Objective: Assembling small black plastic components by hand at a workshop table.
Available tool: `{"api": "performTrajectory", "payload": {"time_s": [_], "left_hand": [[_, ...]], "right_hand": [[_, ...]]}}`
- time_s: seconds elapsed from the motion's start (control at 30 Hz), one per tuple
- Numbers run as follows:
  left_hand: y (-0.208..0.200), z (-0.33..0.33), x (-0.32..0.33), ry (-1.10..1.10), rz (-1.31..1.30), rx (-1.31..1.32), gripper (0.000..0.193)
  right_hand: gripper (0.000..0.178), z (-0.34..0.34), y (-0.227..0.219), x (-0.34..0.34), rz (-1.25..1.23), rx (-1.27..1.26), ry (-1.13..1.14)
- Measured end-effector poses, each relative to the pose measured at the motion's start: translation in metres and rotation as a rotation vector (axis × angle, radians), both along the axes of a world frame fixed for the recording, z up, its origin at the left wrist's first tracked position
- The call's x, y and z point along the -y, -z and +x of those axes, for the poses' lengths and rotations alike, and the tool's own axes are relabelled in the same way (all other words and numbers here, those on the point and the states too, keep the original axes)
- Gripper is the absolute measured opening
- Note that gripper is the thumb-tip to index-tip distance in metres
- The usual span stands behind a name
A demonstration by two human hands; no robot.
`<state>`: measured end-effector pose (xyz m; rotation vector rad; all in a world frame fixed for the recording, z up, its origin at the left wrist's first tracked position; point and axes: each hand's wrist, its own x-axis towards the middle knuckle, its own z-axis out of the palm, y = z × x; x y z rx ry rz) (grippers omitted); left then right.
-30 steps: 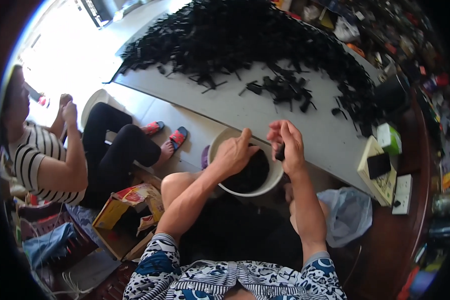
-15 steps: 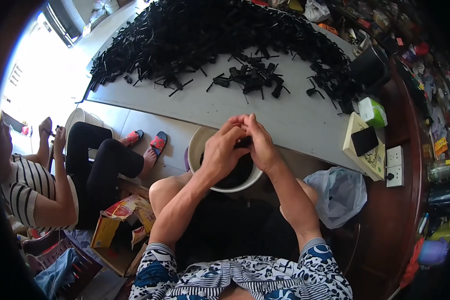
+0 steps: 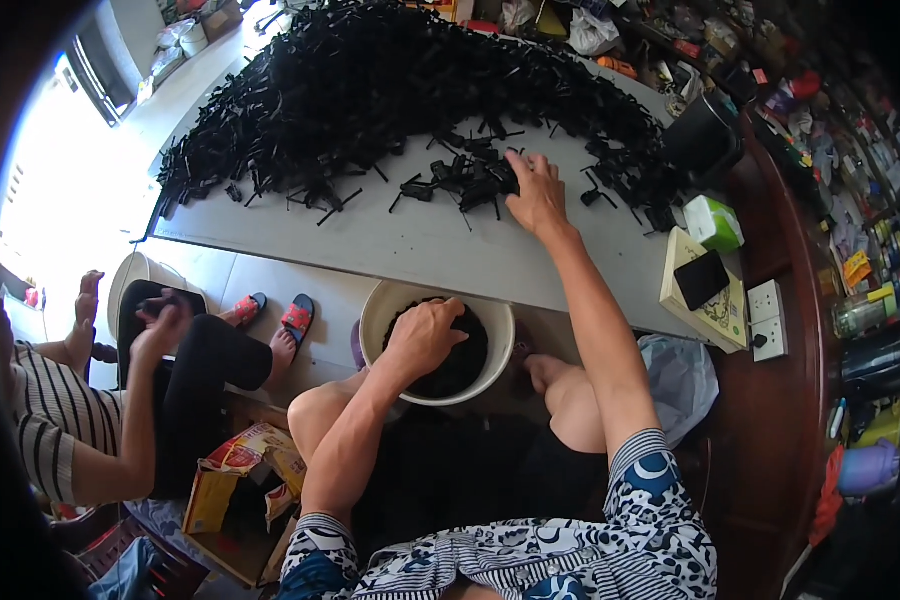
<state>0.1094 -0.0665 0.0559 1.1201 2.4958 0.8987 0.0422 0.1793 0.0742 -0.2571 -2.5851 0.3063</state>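
My left hand (image 3: 425,340) hangs over a white bucket (image 3: 508,350), its fingers loosely bent and the thumb apart from the forefinger. No object shows in it, though part of the fingers is hidden. Inside the bucket lies a mass of small black pieces (image 3: 467,365). On the grey table, my right hand (image 3: 538,200) reaches to the edge of a small cluster of black plastic parts (image 3: 470,178) with thin stems. Its fingers are apart, the fingertips touching or just beside the nearest parts. Behind the cluster spreads a large heap of similar black parts (image 3: 340,100).
At left a seated person (image 3: 80,400) moves their hands near a second bucket (image 3: 135,270). A torn carton (image 3: 215,500) stands between us. Right of the table are a box with a phone (image 3: 702,280), a tissue pack (image 3: 713,222), a socket strip (image 3: 766,315) and a plastic bag (image 3: 685,385).
My hands were together above the bucket, fingers meeting. Since then my right hand has moved forward to the small cluster, while my left hand has lowered over the bucket.
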Motion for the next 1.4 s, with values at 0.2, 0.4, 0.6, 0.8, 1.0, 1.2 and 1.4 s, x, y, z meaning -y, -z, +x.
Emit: {"api": "performTrajectory", "payload": {"time_s": [0.2, 0.4, 0.6, 0.8, 1.0, 1.2, 1.4], "left_hand": [[-0.005, 0.001, 0.005, 0.014, 0.031, 0.012, 0.028], [-0.014, 0.003, 0.006, 0.013, 0.063, 0.021, 0.025], [-0.014, -0.001, 0.0, 0.015, 0.186, 0.051, 0.02], [-0.013, -0.006, -0.012, -0.021, 0.4, 0.348, 0.018], [-0.046, 0.001, -0.012, -0.272, 0.726, 0.276, 0.039], [-0.043, -0.003, -0.007, -0.134, 0.727, -0.101, 0.023], [-0.037, -0.021, 0.004, -0.373, 1.13, 0.594, 0.02]], "right_hand": [[0.038, 0.013, 0.019, 0.001, -0.036, 0.052, 0.148], [0.018, 0.033, 0.02, -0.027, -0.164, -0.178, 0.187], [0.009, 0.05, 0.004, -0.034, -1.328, -0.294, 0.039], [0.008, 0.07, -0.007, -0.026, -1.946, -0.187, -0.282], [0.006, 0.1, -0.017, 0.052, -1.732, 0.112, -0.354], [0.011, 0.109, -0.016, 0.087, -1.506, 0.255, -0.551], [0.015, 0.106, -0.017, 0.085, -1.973, -0.163, -0.572]]}}
